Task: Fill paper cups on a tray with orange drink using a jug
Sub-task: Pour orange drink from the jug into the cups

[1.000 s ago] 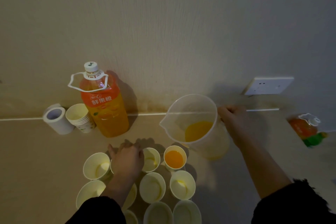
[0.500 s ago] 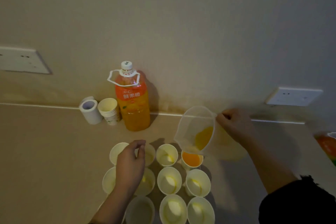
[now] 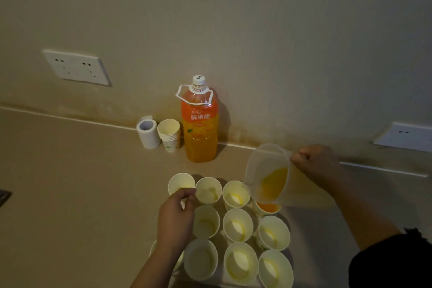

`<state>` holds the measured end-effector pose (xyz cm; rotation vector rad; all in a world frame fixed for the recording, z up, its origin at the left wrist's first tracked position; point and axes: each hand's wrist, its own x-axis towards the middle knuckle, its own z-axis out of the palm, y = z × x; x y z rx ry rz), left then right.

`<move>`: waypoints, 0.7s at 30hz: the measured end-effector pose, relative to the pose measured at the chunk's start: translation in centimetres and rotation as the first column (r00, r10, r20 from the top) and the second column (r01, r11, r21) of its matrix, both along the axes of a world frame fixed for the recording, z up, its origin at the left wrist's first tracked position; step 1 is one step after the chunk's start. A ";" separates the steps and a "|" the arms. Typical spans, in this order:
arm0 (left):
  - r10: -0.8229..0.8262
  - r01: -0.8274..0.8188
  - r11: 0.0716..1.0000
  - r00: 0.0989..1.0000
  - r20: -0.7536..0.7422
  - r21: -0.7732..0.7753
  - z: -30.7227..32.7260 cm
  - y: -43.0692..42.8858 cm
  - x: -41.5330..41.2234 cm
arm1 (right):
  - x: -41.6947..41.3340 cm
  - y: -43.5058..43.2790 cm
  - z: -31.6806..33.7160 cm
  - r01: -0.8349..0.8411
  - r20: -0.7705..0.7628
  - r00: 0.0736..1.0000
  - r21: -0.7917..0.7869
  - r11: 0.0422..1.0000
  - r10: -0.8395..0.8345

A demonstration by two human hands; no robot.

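Beige countertop below a cream wall carried our cluster of white paper cups. Within a second we had tipped the translucent plastic jug from upright until its spout hung over the far-right cup, which was filling with orange drink. Our right hand gripped the handle. Our left hand curled at the far-left cup, though we could not tell whether it held the rim. Most cups remained unfilled.

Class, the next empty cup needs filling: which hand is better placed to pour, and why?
Right. The right hand grips the jug, tilted with its spout over the filled cup; an empty cup sits just beside. The left hand is at the far-left cups, away from the jug.
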<state>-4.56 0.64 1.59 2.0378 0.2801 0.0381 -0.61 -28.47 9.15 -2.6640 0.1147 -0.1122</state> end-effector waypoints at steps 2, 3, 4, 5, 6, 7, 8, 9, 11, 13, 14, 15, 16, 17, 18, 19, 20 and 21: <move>0.000 0.000 1.000 1.000 0.002 -0.014 0.2 0.1 -0.2 | -0.1 0.2 -0.1 0.006 -0.021 1.000 0.009 1.000 -0.006; -0.002 0.002 1.000 1.000 0.006 -0.015 0.3 0.1 -0.3 | -0.2 0.4 -0.1 0.006 -0.023 1.000 0.015 1.000 -0.006; -0.006 0.007 1.000 1.000 0.010 -0.015 0.4 0.1 -0.4 | -0.3 0.5 -0.1 0.009 -0.020 1.000 0.021 1.000 -0.008; -0.011 0.012 1.000 1.000 0.014 -0.014 0.4 0.1 -0.4 | -0.3 0.7 -0.1 0.010 -0.007 1.000 0.028 1.000 -0.010; -0.017 0.017 1.000 1.000 0.014 -0.013 0.5 0.1 -0.5 | -0.4 0.9 -0.1 0.016 0.003 1.000 0.035 0.999 -0.016; -0.021 0.021 1.000 1.000 0.011 -0.016 0.5 0.1 -0.6 | -0.4 1.1 0.0 0.021 0.007 1.000 0.039 0.999 -0.021; -0.025 0.025 0.999 1.000 0.008 -0.020 0.5 0.1 -0.7 | -0.4 1.3 0.0 0.024 0.004 1.000 0.033 0.999 -0.024; -0.028 0.028 0.999 1.000 0.008 -0.023 0.5 0.1 -0.9 | -0.4 1.4 0.1 0.025 -0.001 1.000 0.019 1.000 -0.025; -0.035 0.035 0.999 0.999 0.016 -0.025 0.5 0.2 -1.1 | -0.4 1.7 0.4 0.021 -0.013 1.000 -0.011 1.000 -0.021; -0.042 0.042 0.999 0.999 0.017 -0.021 0.5 0.3 -1.3 | -0.4 2.0 0.7 0.007 -0.026 1.000 -0.038 0.999 -0.008; -0.047 0.047 0.999 0.999 0.016 -0.018 0.4 0.3 -1.4 | -0.4 2.2 0.8 -0.002 -0.029 1.000 -0.050 0.999 0.001; -0.053 0.053 0.998 0.998 0.017 -0.016 0.3 0.5 -1.5 | -0.4 2.3 0.9 -0.014 -0.028 1.000 -0.060 0.998 0.012; -0.060 0.060 0.998 0.998 0.019 -0.014 0.1 0.6 -1.5 | -0.4 2.4 0.9 -0.023 -0.026 0.999 -0.069 0.997 0.022; -0.065 0.065 0.998 0.998 0.017 -0.014 -0.1 0.8 -1.6 | -0.4 2.6 0.9 -0.030 -0.025 0.999 -0.078 0.996 0.028; -0.067 0.068 0.998 0.998 0.014 -0.017 -0.3 0.9 -1.7 | -0.4 2.7 0.9 -0.034 -0.026 0.999 -0.085 0.996 0.032; -0.068 0.068 0.997 0.998 0.011 -0.023 -0.4 1.0 -1.7 | -0.3 2.8 0.9 -0.036 -0.027 0.999 -0.088 0.995 0.034; -0.069 0.069 0.997 0.998 0.007 -0.032 -0.5 1.1 -1.8 | -0.3 2.9 0.9 -0.035 -0.034 0.999 -0.091 0.995 0.032; -0.071 0.071 0.997 0.997 0.004 -0.040 -0.6 1.2 -1.8 | -0.3 2.9 0.9 -0.032 -0.042 0.999 -0.093 0.995 0.028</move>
